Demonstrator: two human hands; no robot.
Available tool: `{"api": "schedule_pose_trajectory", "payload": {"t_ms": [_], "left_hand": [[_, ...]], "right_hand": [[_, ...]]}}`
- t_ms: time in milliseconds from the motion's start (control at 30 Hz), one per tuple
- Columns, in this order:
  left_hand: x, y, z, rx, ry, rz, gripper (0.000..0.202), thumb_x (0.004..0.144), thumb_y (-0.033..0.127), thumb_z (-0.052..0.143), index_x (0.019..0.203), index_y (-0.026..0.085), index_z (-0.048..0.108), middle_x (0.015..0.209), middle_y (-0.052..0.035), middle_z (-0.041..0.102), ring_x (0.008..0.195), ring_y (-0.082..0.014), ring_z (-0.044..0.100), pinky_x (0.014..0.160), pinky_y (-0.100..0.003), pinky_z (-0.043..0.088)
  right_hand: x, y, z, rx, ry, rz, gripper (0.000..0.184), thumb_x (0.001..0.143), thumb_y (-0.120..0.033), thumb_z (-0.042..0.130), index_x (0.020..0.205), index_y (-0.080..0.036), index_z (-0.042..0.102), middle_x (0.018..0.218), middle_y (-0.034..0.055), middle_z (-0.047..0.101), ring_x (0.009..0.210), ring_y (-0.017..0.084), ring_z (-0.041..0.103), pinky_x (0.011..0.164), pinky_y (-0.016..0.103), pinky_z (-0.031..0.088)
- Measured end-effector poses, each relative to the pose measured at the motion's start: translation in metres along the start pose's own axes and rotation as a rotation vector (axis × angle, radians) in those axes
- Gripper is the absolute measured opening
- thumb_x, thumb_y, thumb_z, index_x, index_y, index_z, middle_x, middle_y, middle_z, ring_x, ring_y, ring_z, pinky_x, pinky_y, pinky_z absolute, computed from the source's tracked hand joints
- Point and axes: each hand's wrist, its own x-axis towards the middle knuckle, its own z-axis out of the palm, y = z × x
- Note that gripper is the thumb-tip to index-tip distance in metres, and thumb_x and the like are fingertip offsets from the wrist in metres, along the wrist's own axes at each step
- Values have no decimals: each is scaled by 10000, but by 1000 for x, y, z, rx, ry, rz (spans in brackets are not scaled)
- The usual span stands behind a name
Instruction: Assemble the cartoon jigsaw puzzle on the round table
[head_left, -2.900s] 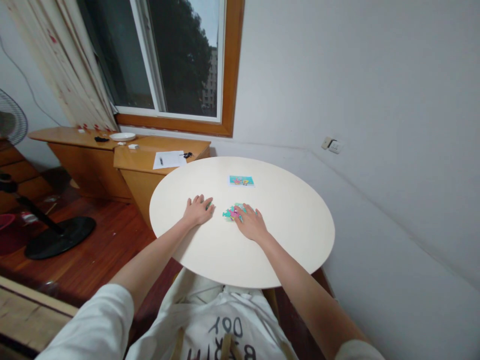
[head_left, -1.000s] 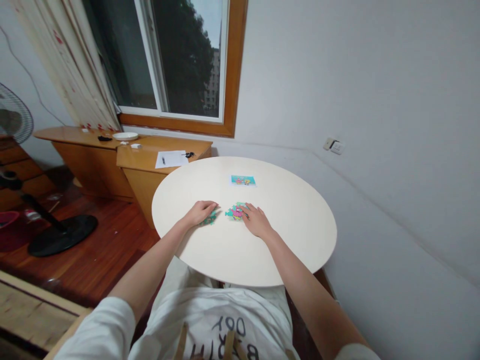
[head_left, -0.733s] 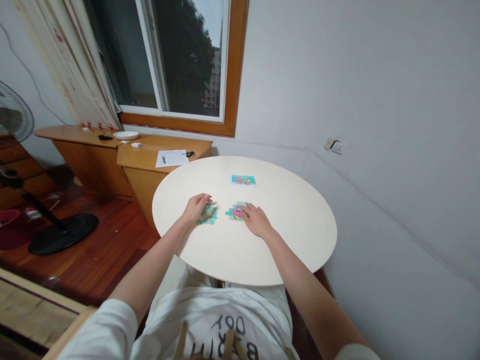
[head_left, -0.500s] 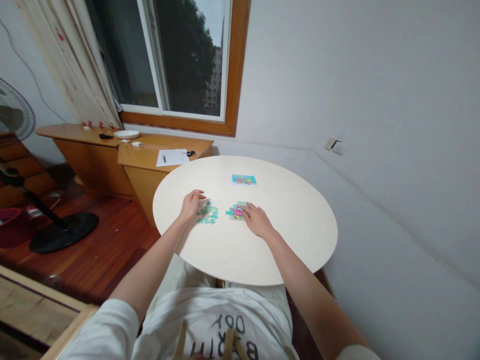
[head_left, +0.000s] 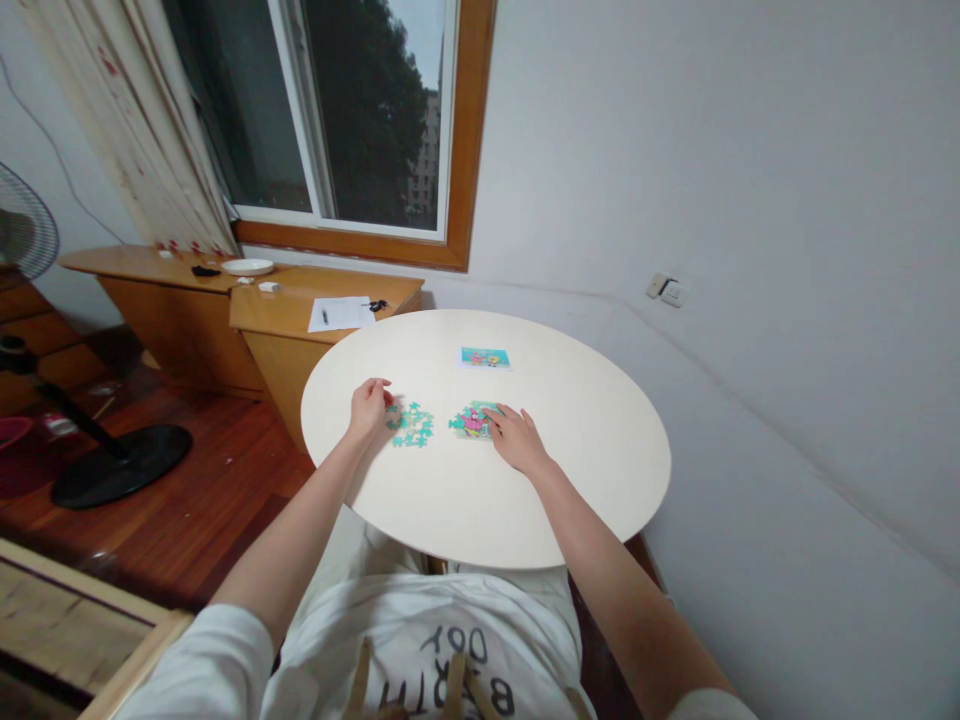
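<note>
Loose puzzle pieces (head_left: 412, 430) lie on the table (head_left: 480, 510), just right of the left hand (head_left: 369, 405), the nearer one; scatter roughly round, no clear long axis. Left hand's grip: fingers curled together, cannot tell if on a piece. Right hand (head_left: 516, 438): fingers apart, resting on joined puzzle section (head_left: 466, 424). Pieces thin, teal, knobbed; table smooth, oval, cream

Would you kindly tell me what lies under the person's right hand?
The right hand lies over the right side of the pink and teal puzzle, whose left part shows. Whatever the palm and fingers cover is hidden, so the puzzle's extent there cannot be told.
</note>
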Motion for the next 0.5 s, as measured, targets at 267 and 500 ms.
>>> {"api": "schedule_pose_trajectory", "payload": {"t_ms": [267, 500], "left_hand": [[0, -1, -3, 60, -7, 15, 151, 694, 172, 453, 689, 184, 603, 513, 3, 541, 494, -132, 494, 516, -260, 365], [-1, 2, -5, 130, 15, 24, 150, 653, 150, 443, 663, 196, 585, 515, 5, 533, 511, -145, 514, 536, -280, 389]], "right_hand": [[-2, 8, 2, 86, 51, 25, 410, 915, -207, 389, 1292, -187, 548, 1390, 135, 505, 1316, 217, 421, 1131, 494, 192], [5, 22, 10, 244, 173, 39, 396, 881, -202, 423, 1251, -185, 562, 1295, 100, 577, 1219, 202, 510, 1073, 389, 355]]}}
